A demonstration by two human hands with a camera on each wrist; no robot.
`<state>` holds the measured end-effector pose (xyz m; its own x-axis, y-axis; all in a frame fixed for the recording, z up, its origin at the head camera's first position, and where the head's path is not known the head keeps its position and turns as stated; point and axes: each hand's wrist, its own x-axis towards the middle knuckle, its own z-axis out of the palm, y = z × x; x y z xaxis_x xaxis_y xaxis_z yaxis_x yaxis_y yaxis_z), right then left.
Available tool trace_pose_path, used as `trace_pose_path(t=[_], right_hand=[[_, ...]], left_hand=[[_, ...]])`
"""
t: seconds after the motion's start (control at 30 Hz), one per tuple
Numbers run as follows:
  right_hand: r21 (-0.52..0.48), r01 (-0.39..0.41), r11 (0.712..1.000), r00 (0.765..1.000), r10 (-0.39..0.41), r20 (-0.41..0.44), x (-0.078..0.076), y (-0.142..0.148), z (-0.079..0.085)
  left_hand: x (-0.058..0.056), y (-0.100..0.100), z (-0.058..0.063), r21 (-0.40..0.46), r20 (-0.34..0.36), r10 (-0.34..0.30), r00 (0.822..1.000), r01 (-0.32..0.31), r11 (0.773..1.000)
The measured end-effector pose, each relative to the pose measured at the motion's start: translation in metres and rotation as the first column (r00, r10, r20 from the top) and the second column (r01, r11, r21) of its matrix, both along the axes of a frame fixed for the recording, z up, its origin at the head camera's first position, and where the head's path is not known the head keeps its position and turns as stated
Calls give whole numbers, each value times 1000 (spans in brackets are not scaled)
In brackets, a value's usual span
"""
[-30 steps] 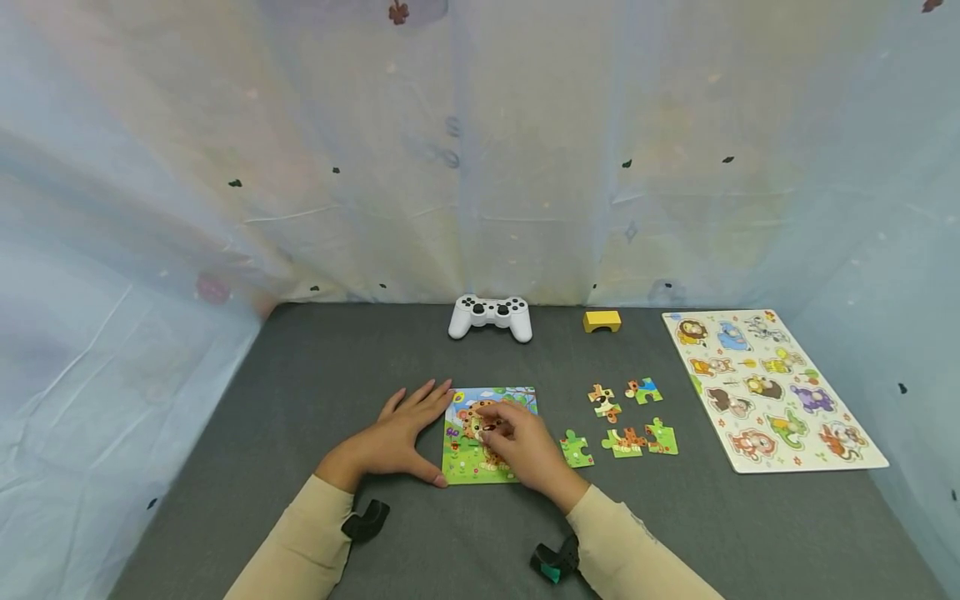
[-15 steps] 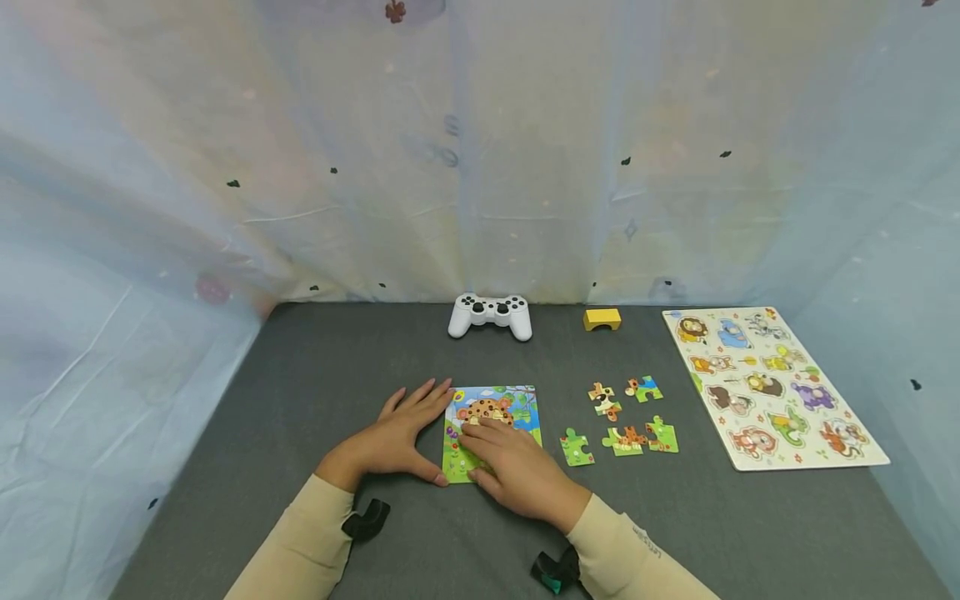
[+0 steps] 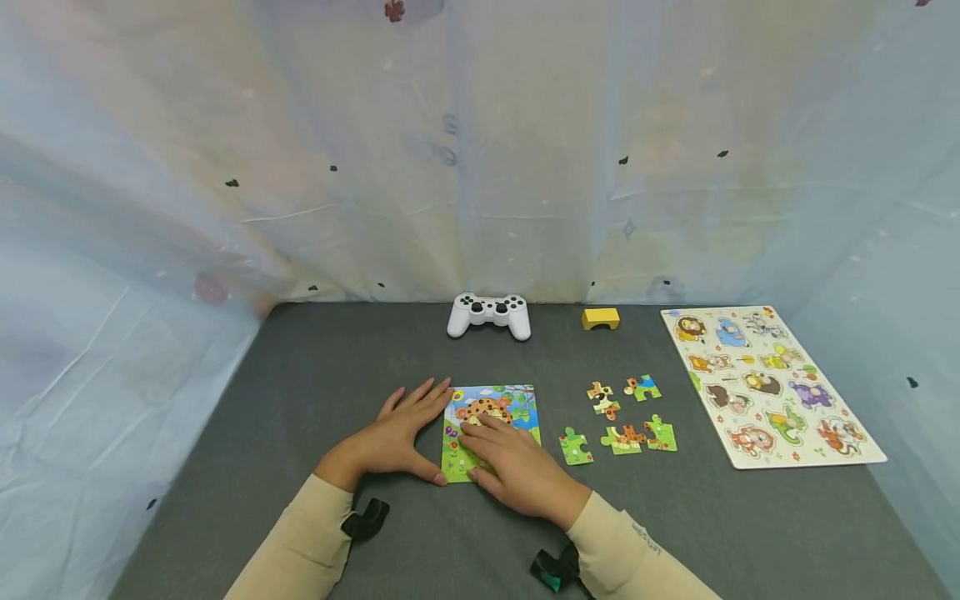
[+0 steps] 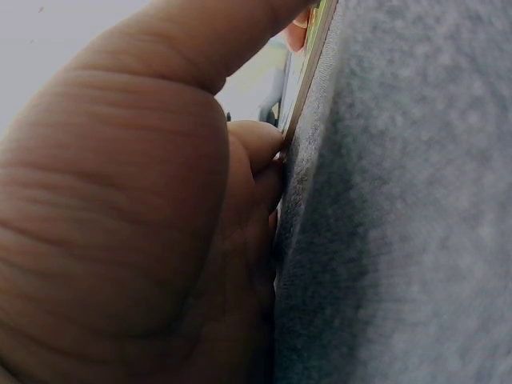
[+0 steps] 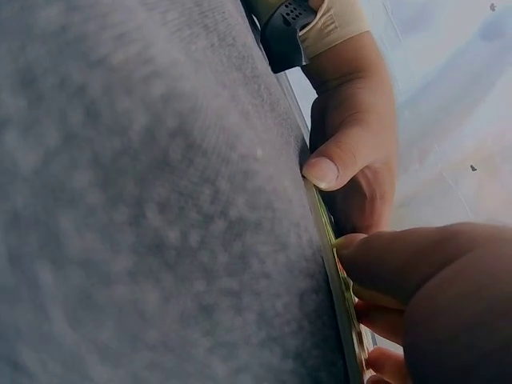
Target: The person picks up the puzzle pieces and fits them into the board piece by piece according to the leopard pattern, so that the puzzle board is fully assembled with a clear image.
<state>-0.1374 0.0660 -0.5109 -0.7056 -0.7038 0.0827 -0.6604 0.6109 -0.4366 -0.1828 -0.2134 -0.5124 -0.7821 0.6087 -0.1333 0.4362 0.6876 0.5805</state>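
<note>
A square jigsaw puzzle [image 3: 522, 407] with a spotted cartoon leopard lies flat in front of me. My left hand [image 3: 393, 437] is spread along its left side, thumb and fingertips at the edge. In the right wrist view, the left thumb [image 5: 324, 171] sits right at the board's rim. My right hand [image 3: 521, 475] lies over the lower right of the puzzle, its extended fingers touching the picture and hiding much of it. Just right of the puzzle is a loose green jigsaw piece [image 3: 576, 447], with several more pieces [image 3: 623, 440] beyond it.
A white game controller [image 3: 489, 313] and a yellow arched block [image 3: 601, 318] stand at the back of the grey table [image 3: 337, 350]. A large animal puzzle board [image 3: 772, 387] lies at the right. Pale sheeting [image 3: 525, 167] hangs behind.
My right hand has shifted down and gone from pinching fingers over the puzzle to fingers laid out on it. The leopard's upper head now shows. My left hand has stayed put.
</note>
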Motion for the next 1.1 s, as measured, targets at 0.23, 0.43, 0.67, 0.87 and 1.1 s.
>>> trace_pose_path(t=[0.23, 0.43, 0.67, 0.87, 1.1], right_hand=[[-6, 14, 1000, 1000, -14, 16, -1, 1, -2], [-63, 0, 998, 999, 4, 54, -2, 3, -5], [-261, 19, 965, 987, 24, 159, -3, 10, 0], [-412, 85, 907, 974, 13, 228, 0, 20, 8], [-537, 163, 828, 958, -2, 288, 3, 41, 18]], left_hand=[[-1, 0, 0, 0, -4, -5, 1000, 5, 1000], [-1, -1, -1, 3, -3, -6, 1000, 6, 1000], [-1, -1, -1, 1, -2, -3, 1000, 3, 1000], [-1, 0, -2, -1, 0, -1, 1000, 1, 1000], [-1, 0, -1, 9, 7, 6, 1000, -6, 1000]])
